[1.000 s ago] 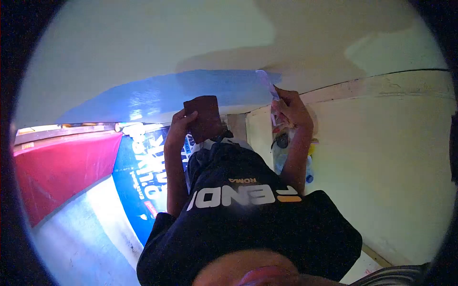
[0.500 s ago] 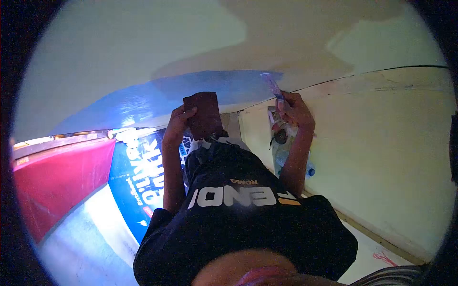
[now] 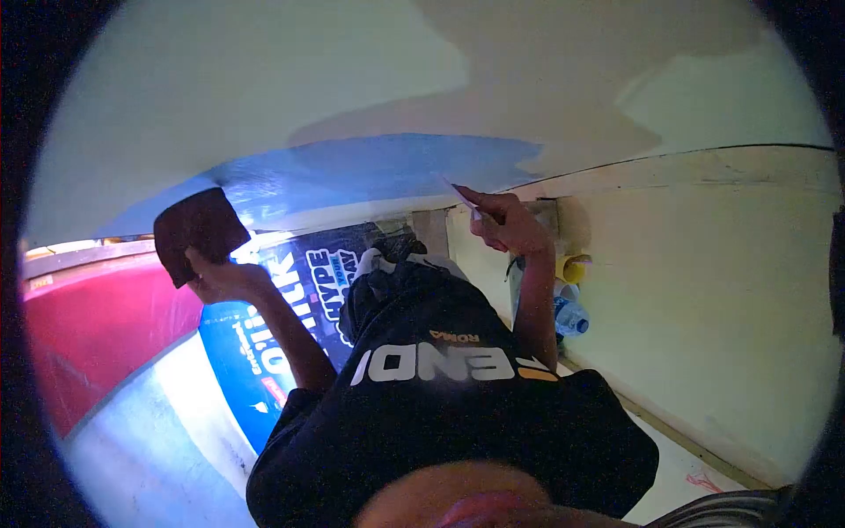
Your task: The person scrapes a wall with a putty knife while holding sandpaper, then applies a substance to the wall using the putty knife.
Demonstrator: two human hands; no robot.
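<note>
My left hand is closed on a dark brown, flat, roughly rectangular piece, its thumb across the near side. The piece overlaps the left end of a shiny blue area on the pale wall. On the right, my right hand pinches a slim pale strip, seen nearly edge-on, with its tip pointing up and left at the blue area. The fingers hide the strip's lower part, and its exact kind does not show.
A blue printed banner and a red panel stand at left. Beside my right forearm are a clear plastic bottle and a yellow cup-like thing. A cream wall closes off the right side.
My left hand has swung left with the brown piece, which has tilted. My right hand has moved slightly left and down, and the strip has turned to point left.
</note>
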